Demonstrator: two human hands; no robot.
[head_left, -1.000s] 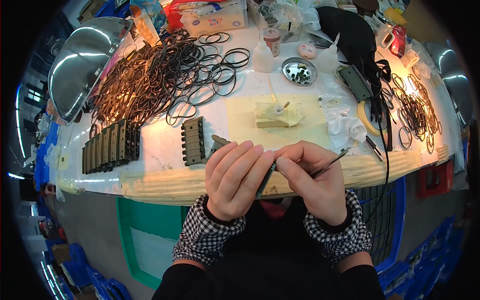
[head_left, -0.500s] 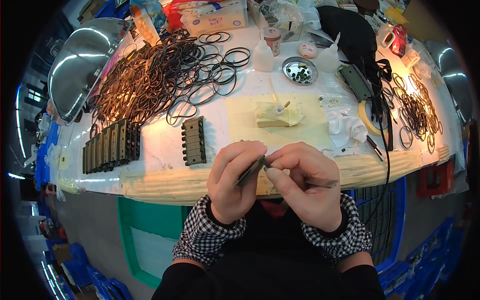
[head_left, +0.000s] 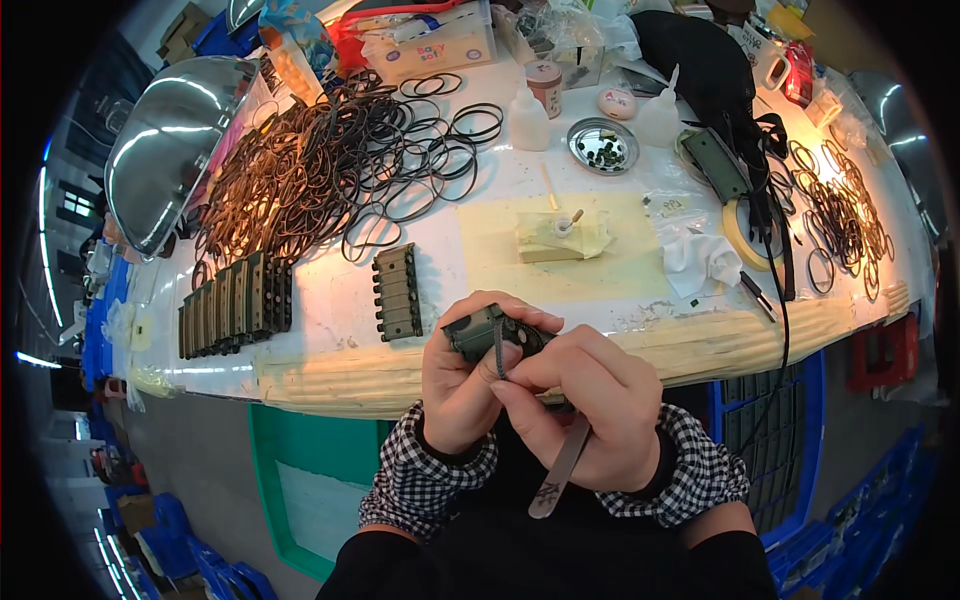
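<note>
The left hand (head_left: 452, 392) was wrapped around a green case (head_left: 472, 336), raised over the near table edge (head_left: 340, 380). The right hand (head_left: 605, 405), at the case's 4 o'clock, had thumb and forefinger pinched together on a dark band (head_left: 499, 345) running roughly from 12 to 6 across the case. Tweezers (head_left: 562, 468) stuck out of that hand toward 7 o'clock.

Working the band well probably called for a steady left grip, an even pull, the strip lying flat and untwisted, and the tweezers clear of the case.

The left fingers covered the case's far side, and its underside was out of sight. The right fingertips hid the band's lower end, so whether it formed a loop could not be told. One end of the tweezers was hidden too.
</note>
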